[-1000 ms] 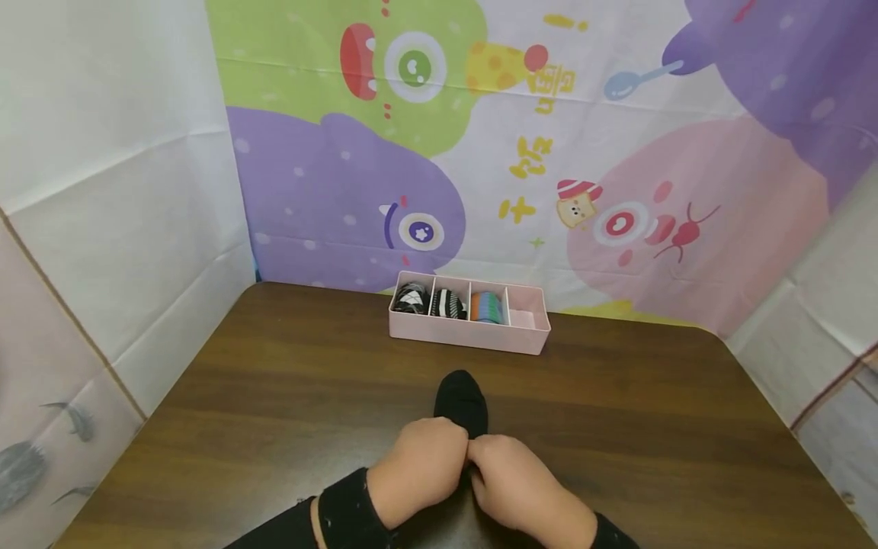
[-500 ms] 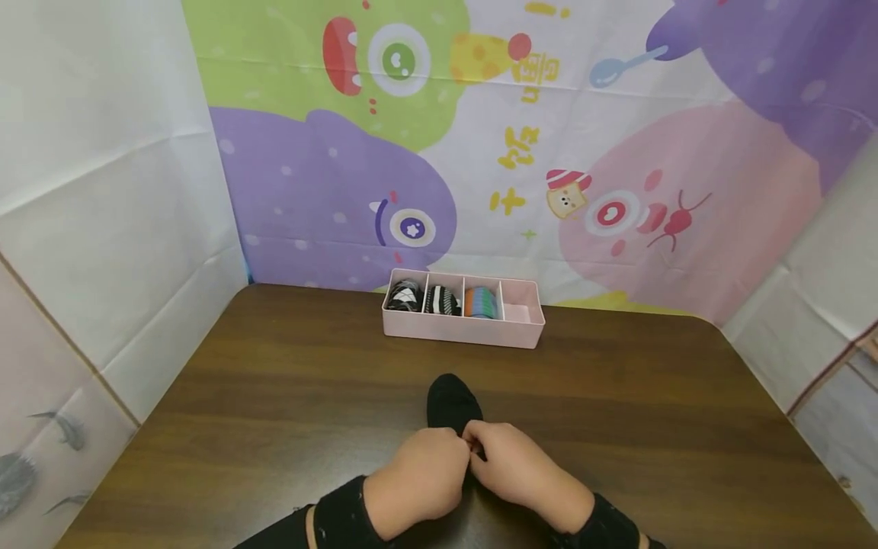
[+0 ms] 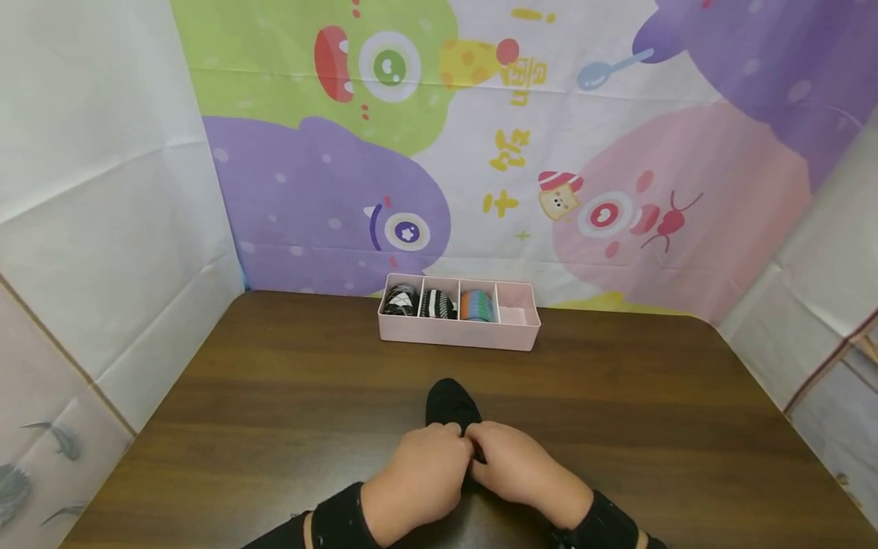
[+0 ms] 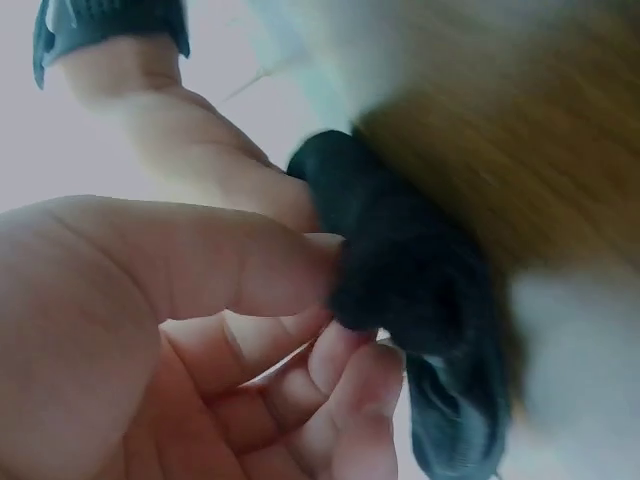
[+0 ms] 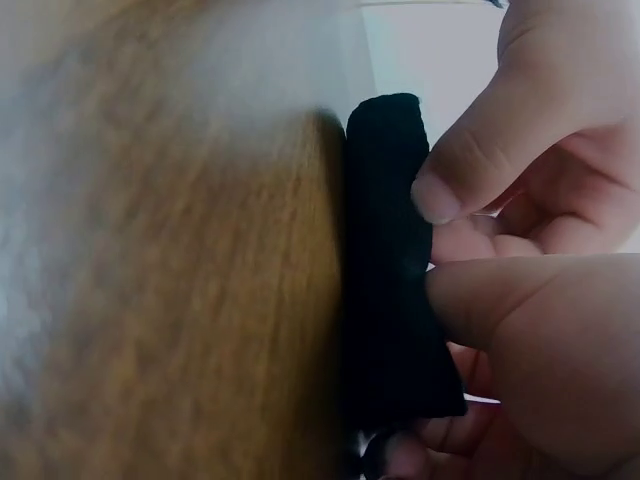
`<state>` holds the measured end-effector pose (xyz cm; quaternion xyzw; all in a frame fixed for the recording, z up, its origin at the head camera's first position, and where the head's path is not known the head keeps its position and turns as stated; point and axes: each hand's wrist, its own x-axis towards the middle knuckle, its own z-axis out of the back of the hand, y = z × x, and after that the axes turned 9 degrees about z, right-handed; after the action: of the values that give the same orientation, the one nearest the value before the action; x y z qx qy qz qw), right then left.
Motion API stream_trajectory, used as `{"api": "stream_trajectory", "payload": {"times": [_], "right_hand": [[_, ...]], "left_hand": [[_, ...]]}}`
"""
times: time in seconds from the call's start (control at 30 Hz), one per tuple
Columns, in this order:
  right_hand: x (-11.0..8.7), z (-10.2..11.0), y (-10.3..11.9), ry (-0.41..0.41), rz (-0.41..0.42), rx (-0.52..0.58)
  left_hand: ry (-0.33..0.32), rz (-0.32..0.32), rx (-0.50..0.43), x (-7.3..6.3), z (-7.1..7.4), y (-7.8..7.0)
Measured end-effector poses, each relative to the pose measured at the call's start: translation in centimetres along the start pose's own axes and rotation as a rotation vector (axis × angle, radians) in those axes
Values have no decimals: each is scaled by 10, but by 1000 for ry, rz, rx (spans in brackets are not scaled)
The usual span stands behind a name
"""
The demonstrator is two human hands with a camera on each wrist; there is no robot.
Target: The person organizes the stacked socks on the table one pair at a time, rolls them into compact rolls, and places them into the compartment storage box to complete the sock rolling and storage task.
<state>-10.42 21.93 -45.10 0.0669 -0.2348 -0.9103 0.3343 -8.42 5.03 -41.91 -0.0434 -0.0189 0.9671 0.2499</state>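
Note:
A black sock (image 3: 451, 402) lies on the table, its rounded end pointing toward the box and its near part hidden under both hands. My left hand (image 3: 427, 471) pinches the sock between thumb and fingers, as the left wrist view shows at the dark bunched fabric (image 4: 400, 265). Close beside it, my right hand (image 3: 519, 467) also pinches the sock, thumb and index finger meeting at its edge. From the right wrist view the sock (image 5: 385, 270) looks folded into a thick bundle standing against the wooden surface.
Behind the hands stands a pink divided box (image 3: 456, 333). Its compartments hold a black-and-white patterned roll (image 3: 401, 300), a striped black-and-white roll (image 3: 437, 304) and a multicoloured roll (image 3: 476, 306); the rightmost holds nothing. A cartoon cloth (image 3: 507, 252) hangs behind the brown table (image 3: 274, 381).
The head view has shifted slightly. My right hand has moved a little up along the sock, and its thumb and index finger have shifted. The left hand keeps its hold.

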Motion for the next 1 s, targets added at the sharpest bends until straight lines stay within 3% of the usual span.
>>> {"api": "stream_trajectory", "payload": {"times": [0.3,0.57,0.87,1.0], "right_hand": [[5,0,4,40,0,-68],[-4,5,16,49,-59,-108],[-16,27,39,11,98,-357],[-14,26,41,10,132,-385]], "left_hand": [[-51,-1,116,-5,-2,-6],[-7,34,43,-2,-6,-3],[30,18,55,3,1,1],[39,28,32,3,2,5]]}}
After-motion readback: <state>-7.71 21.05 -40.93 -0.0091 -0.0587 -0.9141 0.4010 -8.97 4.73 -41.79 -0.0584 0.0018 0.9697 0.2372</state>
